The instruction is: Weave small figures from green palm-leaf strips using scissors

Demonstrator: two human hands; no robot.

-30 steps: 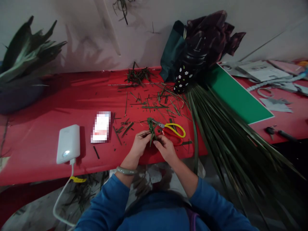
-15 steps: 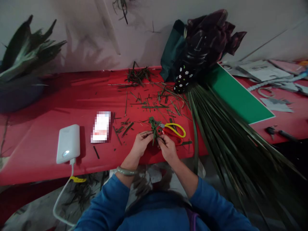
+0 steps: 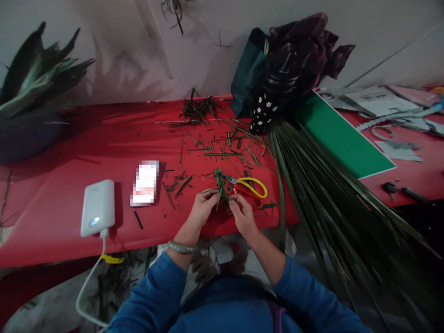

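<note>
Plaiting stage, by the look: pinching the woven leaf piece (image 3: 220, 183) with left hand (image 3: 203, 207) and right hand (image 3: 243, 214), both clamped on its strands, just over the red table (image 3: 69, 152), beside the scissors (image 3: 251, 187). Probably calling next for a snug tuck without loosening either grip.

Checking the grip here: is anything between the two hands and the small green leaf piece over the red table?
Nothing visible. The left hand and right hand both pinch the leaf piece directly. The scissors lie on the table just beyond it, not between.
</note>
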